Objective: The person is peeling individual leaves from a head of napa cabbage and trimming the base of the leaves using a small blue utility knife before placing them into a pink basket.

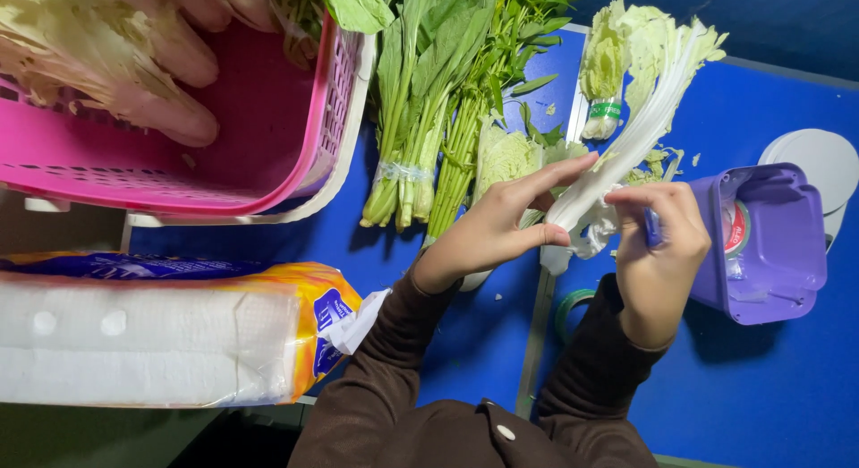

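My left hand (497, 219) pinches the pale white stalk of a napa cabbage leaf (640, 119) near its base, fingers curled around it. My right hand (660, 244) grips the same stalk end together with a crumpled bit of white tissue (593, 235), and a small blue-purple piece shows between its fingers. The leaf runs up and to the right over the blue table (778, 378), its frilly green-yellow top by the far edge. Both sleeves are dark brown.
A pink basket (295, 119) with pale vegetables sits at the upper left. Bundled green stalks (420, 119) and a second cabbage bundle (604, 65) lie at the top middle. A purple tape dispenser (769, 244) stands right of my hands, a tissue pack (152, 329) at lower left.
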